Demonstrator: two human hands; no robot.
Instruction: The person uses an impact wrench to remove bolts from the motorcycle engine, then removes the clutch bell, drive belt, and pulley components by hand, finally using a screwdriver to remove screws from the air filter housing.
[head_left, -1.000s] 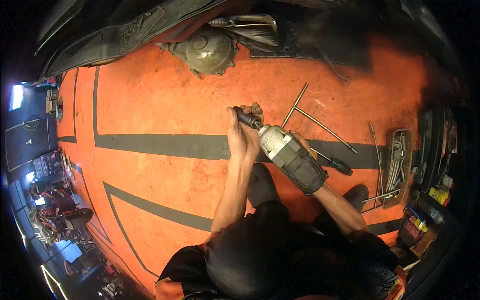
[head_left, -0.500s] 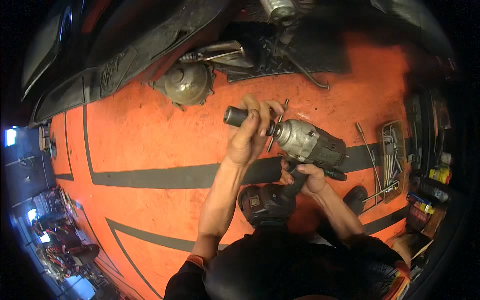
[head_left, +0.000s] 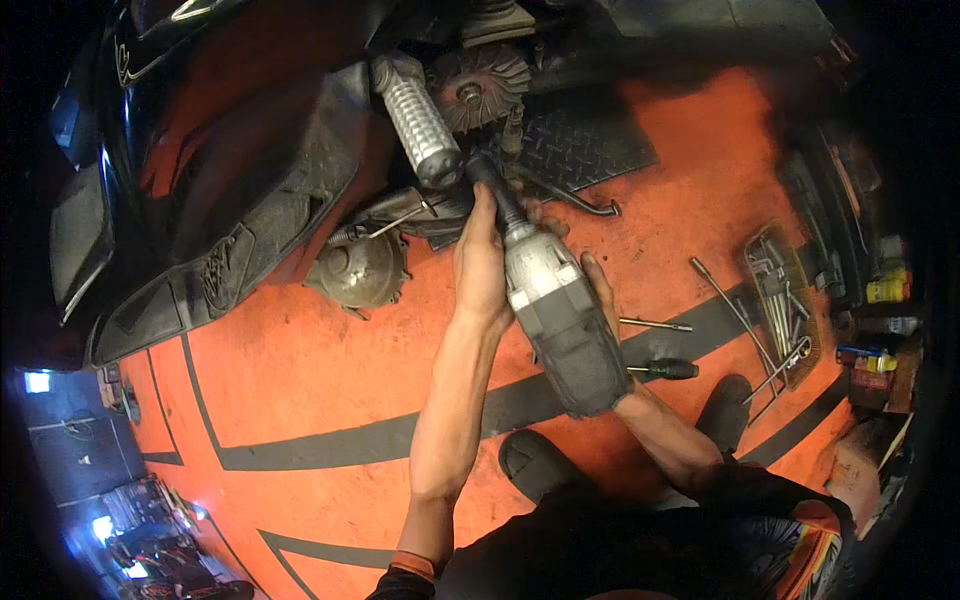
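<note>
My right hand (head_left: pixel 599 284) grips a cordless impact wrench (head_left: pixel 565 330) with a silver nose and a black rear. Much of that hand and the handle is hidden beneath the tool body. My left hand (head_left: pixel 482 262) is closed along the dark socket (head_left: pixel 500 197) on the wrench's nose, thumb stretched along it. The tool points away from me, its socket end close to the finned fan wheel (head_left: pixel 478 88) on a black scooter (head_left: pixel 235 120). Beside the socket hangs a ribbed silver metal part (head_left: pixel 418 122). Whether the socket touches anything cannot be made out.
A round metal cover (head_left: pixel 357 268) lies on the orange floor under the scooter. To the right are a screwdriver (head_left: pixel 668 369), a long rod tool (head_left: pixel 735 308) and a wire basket (head_left: pixel 765 245) of tools. A black tread mat (head_left: pixel 585 140) lies at the back.
The wrench has swung from lying sideways to pointing forward and moved up to the scooter's fan wheel. My left hand has gone forward with the socket. The view has shifted toward the scooter.
</note>
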